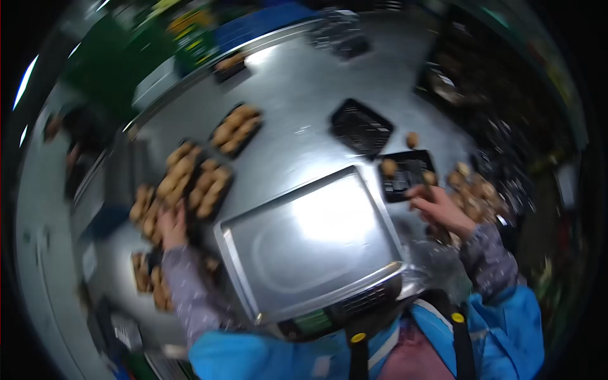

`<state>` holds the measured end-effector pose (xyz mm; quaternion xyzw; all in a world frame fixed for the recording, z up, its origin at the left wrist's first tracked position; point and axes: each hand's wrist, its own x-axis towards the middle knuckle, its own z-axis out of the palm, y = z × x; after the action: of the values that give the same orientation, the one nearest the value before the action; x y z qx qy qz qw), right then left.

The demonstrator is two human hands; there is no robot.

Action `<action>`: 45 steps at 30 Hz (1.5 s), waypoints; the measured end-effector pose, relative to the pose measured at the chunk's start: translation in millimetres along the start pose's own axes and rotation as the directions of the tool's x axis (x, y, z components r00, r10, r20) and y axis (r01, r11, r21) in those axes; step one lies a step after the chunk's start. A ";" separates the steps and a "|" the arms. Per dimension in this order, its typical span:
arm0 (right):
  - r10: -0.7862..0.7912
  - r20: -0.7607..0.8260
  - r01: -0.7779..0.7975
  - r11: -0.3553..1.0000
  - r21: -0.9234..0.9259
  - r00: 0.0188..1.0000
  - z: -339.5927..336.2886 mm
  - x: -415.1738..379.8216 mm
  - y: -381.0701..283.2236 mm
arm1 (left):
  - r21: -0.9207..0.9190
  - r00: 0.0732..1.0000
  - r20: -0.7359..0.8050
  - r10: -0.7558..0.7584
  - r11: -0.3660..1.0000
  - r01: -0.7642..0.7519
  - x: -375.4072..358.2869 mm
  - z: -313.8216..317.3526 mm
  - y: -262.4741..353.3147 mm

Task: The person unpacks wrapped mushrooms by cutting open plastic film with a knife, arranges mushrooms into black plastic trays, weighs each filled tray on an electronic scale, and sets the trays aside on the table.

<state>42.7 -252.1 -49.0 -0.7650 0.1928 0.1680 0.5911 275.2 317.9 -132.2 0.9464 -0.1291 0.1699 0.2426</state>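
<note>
The metal desk point(288, 88) spans the work area, with a blue surface point(263, 25) and green crates point(193, 44) beyond its far edge. My left hand point(171, 227) is at the near end of a row of filled trays point(178, 170); its fingers are extended, slightly apart, and rest against the brown produce. Whether they grip a piece or a tray rim, I cannot tell. My right hand point(443, 210) is partly open, thumb and forefinger reaching over the near right corner of the black tray point(399, 187). A piece of produce lies just by those fingertips; whether it is held cannot be determined. The black tray sits right of the scale point(304, 237) and carries a second rounded piece at its left side. A loose piece point(412, 140) lies on the desk beyond it, and a ribbed dark tray point(361, 128) stands farther to the left. The produce is brown and rounded, packed closely in the filled trays and piled in a loose heap point(475, 193) right of the black tray. Motion blur softens both hands; my left fingertips merge with the produce, glare covers part of the scale plate, and the dark area at far right is indistinct.
</note>
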 end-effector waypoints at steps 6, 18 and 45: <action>-0.026 -0.144 0.024 1.000 -0.012 0.989 -51.4 -16.1 25.8 | -0.502 0.980 0.085 -0.180 0.842 0.199 2.7 10.5 14.2; -0.548 -0.677 -0.481 0.477 -0.736 0.492 -266.2 11.2 110.0 | -0.636 0.928 0.250 -0.275 0.676 0.371 78.3 16.7 86.6; 0.000 -0.479 0.325 0.734 0.596 0.878 -111.2 -120.5 30.7 | -0.639 0.611 0.743 0.272 0.015 0.769 -107.8 38.8 464.8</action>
<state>-74.0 -355.3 10.8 -0.5376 0.3004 -0.1457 0.7743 35.4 -78.9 -12.6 0.4956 -0.0882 -0.4031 0.7643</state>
